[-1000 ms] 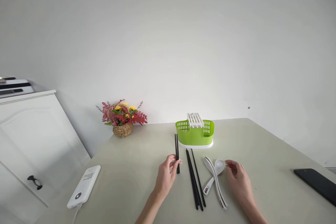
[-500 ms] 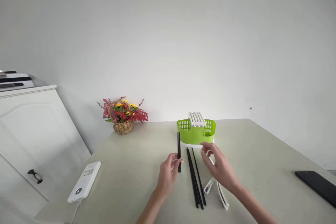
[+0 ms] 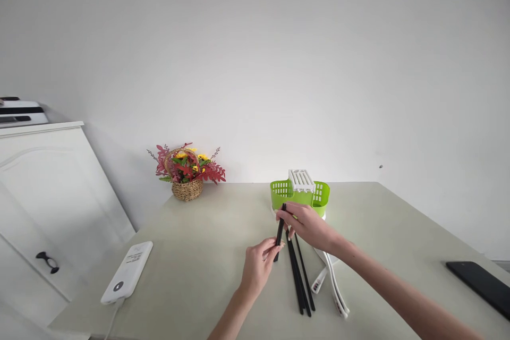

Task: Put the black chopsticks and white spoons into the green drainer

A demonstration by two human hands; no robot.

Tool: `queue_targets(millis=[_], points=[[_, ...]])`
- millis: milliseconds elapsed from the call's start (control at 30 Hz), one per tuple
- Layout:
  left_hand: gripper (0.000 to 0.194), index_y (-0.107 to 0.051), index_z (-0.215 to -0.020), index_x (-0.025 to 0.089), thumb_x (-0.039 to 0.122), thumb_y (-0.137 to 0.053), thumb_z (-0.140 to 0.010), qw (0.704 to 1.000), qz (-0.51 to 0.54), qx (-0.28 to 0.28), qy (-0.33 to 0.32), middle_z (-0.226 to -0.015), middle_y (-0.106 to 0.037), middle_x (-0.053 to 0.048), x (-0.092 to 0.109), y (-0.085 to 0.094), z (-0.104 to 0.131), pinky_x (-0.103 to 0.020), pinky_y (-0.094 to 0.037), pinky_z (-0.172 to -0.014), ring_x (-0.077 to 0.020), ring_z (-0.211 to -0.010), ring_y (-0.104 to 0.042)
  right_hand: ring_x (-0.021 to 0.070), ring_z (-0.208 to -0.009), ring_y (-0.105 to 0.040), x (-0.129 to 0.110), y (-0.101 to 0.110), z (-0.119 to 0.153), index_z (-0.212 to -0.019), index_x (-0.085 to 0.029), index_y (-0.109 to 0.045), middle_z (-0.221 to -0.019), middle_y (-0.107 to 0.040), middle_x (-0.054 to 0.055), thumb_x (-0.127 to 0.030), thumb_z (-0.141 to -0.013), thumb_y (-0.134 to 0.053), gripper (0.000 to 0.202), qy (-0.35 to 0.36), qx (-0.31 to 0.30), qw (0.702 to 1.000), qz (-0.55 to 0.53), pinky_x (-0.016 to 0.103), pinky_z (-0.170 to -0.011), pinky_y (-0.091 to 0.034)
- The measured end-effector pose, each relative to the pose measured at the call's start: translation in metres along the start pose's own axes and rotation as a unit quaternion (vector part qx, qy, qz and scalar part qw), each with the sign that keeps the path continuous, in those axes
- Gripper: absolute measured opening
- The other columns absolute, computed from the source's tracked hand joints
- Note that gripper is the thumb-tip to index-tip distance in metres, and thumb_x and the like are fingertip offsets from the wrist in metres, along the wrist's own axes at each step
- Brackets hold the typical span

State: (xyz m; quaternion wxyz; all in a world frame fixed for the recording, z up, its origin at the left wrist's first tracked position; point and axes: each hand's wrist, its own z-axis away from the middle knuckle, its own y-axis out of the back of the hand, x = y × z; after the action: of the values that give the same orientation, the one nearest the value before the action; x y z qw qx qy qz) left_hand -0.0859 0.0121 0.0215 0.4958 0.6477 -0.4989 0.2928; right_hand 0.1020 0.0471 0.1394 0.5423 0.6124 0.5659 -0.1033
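A pair of black chopsticks [image 3: 280, 231] is held up, tilted, between both hands. My left hand [image 3: 258, 265] pinches the pair near its lower end. My right hand [image 3: 306, 223] has its fingers closed around the upper end. Several more black chopsticks [image 3: 299, 281] lie on the table just right of the held pair. White spoons [image 3: 337, 292] with curved handles rest beside them, partly hidden by my right wrist. Behind my right hand stands a green cutlery basket [image 3: 303, 198] with a white slotted top [image 3: 302, 180]; its lower front is partly covered.
A wicker basket of artificial flowers [image 3: 187, 189] stands at the table's back left. On the left lies a white power bank [image 3: 127, 272] with a cable. A black phone [image 3: 480, 281] lies at the right edge. A white cabinet [image 3: 59, 186] stands left of the table [image 3: 207, 239].
My right hand has moved left from above the spoons and closed on the chopsticks' upper end. The pair, upright before, now leans to the right. My left hand keeps its pinch.
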Motion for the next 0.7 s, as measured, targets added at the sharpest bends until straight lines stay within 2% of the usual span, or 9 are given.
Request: queue_targets(millis=[100,233,300,400,500,567,633,700], points=[[0.036,-0.079,-0.102,0.022,0.051,-0.060,-0.094,1.000,0.009,-0.009,0.016,-0.099,-0.081,-0.004,-0.007,0.001,0.004,-0.030,-0.061,-0.087,-0.0230,-0.090,-0.076,0.0137,-0.059,-0.067,0.001,-0.005,0.003,-0.079,-0.024,-0.059,-0.075,-0.064,-0.002,-0.051,-0.104,-0.038,0.042,0.005,0.014,1.000,0.004,0.028,-0.065,-0.055],[0.036,-0.080,-0.097,0.022,0.052,-0.061,-0.092,0.999,0.000,-0.012,0.036,-0.091,-0.081,-0.005,-0.023,0.010,0.001,-0.031,-0.062,-0.082,-0.0253,-0.089,-0.077,0.0162,-0.063,-0.069,-0.001,-0.002,-0.005,-0.077,-0.024,-0.061,-0.074,-0.066,0.000,-0.057,-0.102,-0.038,0.047,0.007,0.049,0.999,0.008,0.031,-0.069,-0.056],[0.039,-0.079,-0.093,0.021,0.056,-0.061,-0.090,0.998,-0.018,-0.002,0.055,-0.086,-0.081,-0.006,-0.033,0.016,-0.004,-0.031,-0.063,-0.076,-0.0254,-0.082,-0.078,0.0181,-0.066,-0.071,-0.002,0.010,-0.016,-0.079,-0.024,-0.062,-0.073,-0.069,0.001,-0.062,-0.100,-0.041,0.049,-0.001,0.081,0.997,0.004,0.033,-0.069,-0.057],[0.049,-0.077,-0.094,0.019,0.064,-0.057,-0.088,0.995,-0.019,0.034,0.087,-0.085,-0.079,-0.007,-0.047,0.024,-0.017,-0.029,-0.061,-0.060,-0.0204,-0.062,-0.074,0.0192,-0.067,-0.073,-0.005,0.039,-0.036,-0.088,-0.022,-0.064,-0.073,-0.072,0.003,-0.067,-0.098,-0.040,0.052,-0.024,0.152,0.988,-0.011,0.033,-0.067,-0.059],[0.057,-0.073,-0.098,0.018,0.070,-0.053,-0.087,0.990,-0.020,0.087,0.112,-0.086,-0.076,-0.007,-0.057,0.030,-0.032,-0.024,-0.052,-0.040,-0.0161,-0.049,-0.067,0.0192,-0.069,-0.073,-0.004,0.070,-0.058,-0.094,-0.019,-0.064,-0.078,-0.072,0.006,-0.071,-0.097,-0.037,0.059,-0.034,0.234,0.972,-0.014,0.031,-0.063,-0.058],[0.057,-0.070,-0.095,0.018,0.071,-0.050,-0.088,0.987,-0.025,0.096,0.124,-0.085,-0.074,-0.006,-0.061,0.034,-0.043,-0.021,-0.045,-0.033,-0.0149,-0.047,-0.065,0.0183,-0.066,-0.070,0.001,0.086,-0.073,-0.095,-0.018,-0.065,-0.078,-0.071,0.006,-0.072,-0.096,-0.036,0.062,-0.041,0.286,0.957,0.021,0.031,-0.063,-0.056],[0.053,-0.067,-0.093,0.019,0.069,-0.049,-0.088,0.986,-0.022,0.102,0.133,-0.083,-0.072,-0.005,-0.065,0.038,-0.053,-0.020,-0.040,-0.030,-0.0136,-0.045,-0.064,0.0168,-0.063,-0.067,0.011,0.096,-0.088,-0.096,-0.018,-0.067,-0.077,-0.071,0.005,-0.073,-0.097,-0.033,0.065,-0.052,0.314,0.945,0.076,0.031,-0.064,-0.053],[0.050,-0.065,-0.092,0.019,0.067,-0.050,-0.088,0.984,-0.014,0.112,0.138,-0.081,-0.071,-0.004,-0.068,0.042,-0.062,-0.018,-0.039,-0.029,-0.0124,-0.044,-0.062,0.0163,-0.062,-0.065,0.025,0.101,-0.104,-0.097,-0.018,-0.069,-0.075,-0.070,0.005,-0.072,-0.098,-0.030,0.067,-0.065,0.310,0.941,0.122,0.031,-0.064,-0.050]])
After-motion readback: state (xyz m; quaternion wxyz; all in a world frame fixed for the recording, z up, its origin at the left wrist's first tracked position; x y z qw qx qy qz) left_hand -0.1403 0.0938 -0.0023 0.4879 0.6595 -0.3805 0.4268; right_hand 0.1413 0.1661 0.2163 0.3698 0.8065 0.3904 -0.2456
